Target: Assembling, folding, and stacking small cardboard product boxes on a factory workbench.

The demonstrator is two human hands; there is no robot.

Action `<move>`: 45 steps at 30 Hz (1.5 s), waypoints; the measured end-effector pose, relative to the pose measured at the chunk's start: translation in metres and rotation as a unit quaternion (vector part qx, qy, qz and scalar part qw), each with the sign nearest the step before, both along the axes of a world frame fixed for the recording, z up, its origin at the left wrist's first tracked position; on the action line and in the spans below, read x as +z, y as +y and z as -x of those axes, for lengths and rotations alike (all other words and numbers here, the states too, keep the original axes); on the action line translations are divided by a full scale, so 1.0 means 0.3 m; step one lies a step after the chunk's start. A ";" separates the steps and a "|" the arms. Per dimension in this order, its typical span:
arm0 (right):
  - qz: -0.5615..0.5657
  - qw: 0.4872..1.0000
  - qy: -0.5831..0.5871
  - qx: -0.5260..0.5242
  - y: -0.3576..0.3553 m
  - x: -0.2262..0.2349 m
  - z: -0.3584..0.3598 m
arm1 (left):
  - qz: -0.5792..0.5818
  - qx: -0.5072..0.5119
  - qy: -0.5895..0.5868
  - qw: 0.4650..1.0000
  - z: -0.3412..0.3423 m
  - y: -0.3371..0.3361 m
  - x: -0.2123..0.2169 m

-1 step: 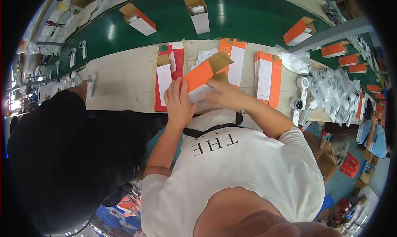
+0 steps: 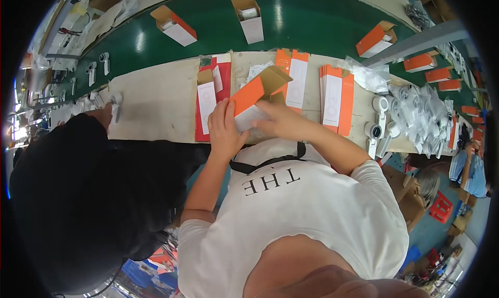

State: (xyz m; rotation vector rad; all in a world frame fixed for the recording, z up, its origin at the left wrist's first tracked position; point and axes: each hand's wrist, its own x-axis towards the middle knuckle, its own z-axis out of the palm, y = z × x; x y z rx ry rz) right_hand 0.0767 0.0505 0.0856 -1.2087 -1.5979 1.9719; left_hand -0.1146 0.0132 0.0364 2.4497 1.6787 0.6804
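The open carton (image 2: 247,96) has shifted slightly to the left, and my right hand (image 2: 283,122) has slid a little further along its white side. My left hand (image 2: 223,131) grips the carton's left end, fingers laid on its orange and white faces. My right fingers bend against the white side; I cannot tell whether they grip or only press. The carton is tilted in front of my chest above the worktable (image 2: 150,108), its brown flaps open toward the upper right. Flattened orange-and-white cartons (image 2: 330,98) lie to its right; beyond, open cartons stand on the green conveyor belt (image 2: 306,22).
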 end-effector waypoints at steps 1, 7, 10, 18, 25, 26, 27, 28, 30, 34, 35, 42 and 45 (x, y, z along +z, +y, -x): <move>-0.150 0.988 0.006 -0.025 -0.020 -0.005 0.004 | 0.006 0.027 -0.020 0.999 0.012 0.009 -0.022; -0.357 0.804 -0.256 -0.400 0.036 -0.295 -0.352 | 0.113 0.360 -0.124 0.918 0.380 0.156 -0.117; -0.186 0.709 -0.493 -0.468 -0.030 -0.598 -0.677 | 0.129 0.403 -0.120 0.898 0.496 0.173 -0.229; -0.265 0.706 -0.349 -0.557 -0.090 -0.503 -0.733 | 0.067 0.159 -0.309 0.935 0.063 0.204 -0.172; -0.089 0.922 0.130 -0.353 -0.050 -0.164 -0.377 | 0.365 -0.106 -0.589 0.714 -0.320 0.128 -0.010; -0.118 0.917 0.097 -0.368 -0.050 -0.112 -0.302 | 0.361 -0.104 -0.589 0.716 -0.312 0.126 -0.003; -0.147 0.911 0.064 -0.379 -0.045 -0.080 -0.243 | 0.329 -0.115 -0.533 0.771 -0.299 0.115 0.008; -0.159 0.913 0.066 -0.369 -0.035 -0.068 -0.212 | 0.297 -0.125 -0.473 0.820 -0.291 0.097 0.028; -0.144 0.925 0.062 -0.346 -0.015 -0.055 -0.144 | 0.306 -0.107 -0.460 0.826 -0.271 0.059 0.063; -0.189 0.935 0.055 -0.297 -0.005 -0.041 -0.122 | 0.275 -0.067 -0.436 0.854 -0.242 0.042 0.149; -0.167 0.943 0.072 -0.280 0.001 -0.027 -0.124 | 0.282 -0.065 -0.420 0.860 -0.233 0.051 0.185; -0.149 0.947 0.137 -0.248 -0.012 -0.020 -0.078 | 0.204 -0.112 -0.347 0.909 -0.180 0.028 0.214; -0.119 0.948 0.125 -0.266 -0.022 -0.093 -0.063 | 0.259 -0.108 -0.306 0.910 -0.177 0.004 0.121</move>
